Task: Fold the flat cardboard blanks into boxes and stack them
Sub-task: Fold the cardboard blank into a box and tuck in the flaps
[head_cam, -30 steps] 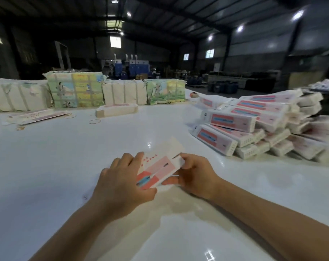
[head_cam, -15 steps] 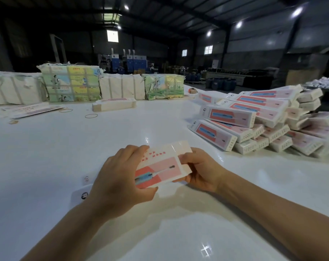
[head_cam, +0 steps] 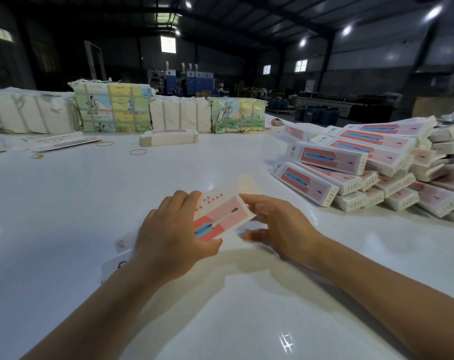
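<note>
Under my left hand (head_cam: 168, 242), a smooth printed cardboard blank (head_cam: 220, 216); beneath it, a glossy white table (head_cam: 116, 190) mirroring lamps. Right of my right hand (head_cam: 280, 227), smooth cardboard boxes (head_cam: 350, 165).

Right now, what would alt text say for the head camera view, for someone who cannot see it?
Two bare hands work a pink toothbrush-printed box blank above a white table: the left hand grips it, and the blurred right hand touches its far end. A stack of folded boxes lies to the right, and wrapped bundles line the far edge.
</note>
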### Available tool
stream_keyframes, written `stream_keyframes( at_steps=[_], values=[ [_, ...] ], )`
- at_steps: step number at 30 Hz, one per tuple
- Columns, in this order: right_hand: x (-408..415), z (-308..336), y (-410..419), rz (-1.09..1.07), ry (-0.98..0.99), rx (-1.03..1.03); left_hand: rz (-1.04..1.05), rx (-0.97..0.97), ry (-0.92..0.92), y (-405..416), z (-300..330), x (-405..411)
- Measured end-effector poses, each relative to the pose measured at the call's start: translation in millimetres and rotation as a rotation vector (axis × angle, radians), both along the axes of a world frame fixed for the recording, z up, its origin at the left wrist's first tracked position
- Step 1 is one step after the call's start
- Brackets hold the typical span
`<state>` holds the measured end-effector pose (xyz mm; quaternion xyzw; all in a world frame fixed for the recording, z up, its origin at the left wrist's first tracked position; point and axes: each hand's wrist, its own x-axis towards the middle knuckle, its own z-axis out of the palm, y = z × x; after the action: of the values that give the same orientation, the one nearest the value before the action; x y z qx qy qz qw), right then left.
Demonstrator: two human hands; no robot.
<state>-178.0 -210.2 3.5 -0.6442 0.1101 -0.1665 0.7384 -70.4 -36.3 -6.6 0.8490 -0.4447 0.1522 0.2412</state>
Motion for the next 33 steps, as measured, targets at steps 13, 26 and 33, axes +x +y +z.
stream_keyframes(
  at_steps=[13,26,33],
  values=[
    [-9.9,-0.7,8.2,0.135,0.024,-0.396,-0.11,0.008,0.12,2.8,12.1,-0.7],
    [-3.7,-4.1,5.6,-0.495,-0.137,-0.43,0.076,-0.011,0.192,6.6,14.1,7.0],
    [-3.5,-5.2,21.4,-0.408,-0.185,-0.558,0.067,0.006,0.18,4.7,13.8,4.2]
  ],
)
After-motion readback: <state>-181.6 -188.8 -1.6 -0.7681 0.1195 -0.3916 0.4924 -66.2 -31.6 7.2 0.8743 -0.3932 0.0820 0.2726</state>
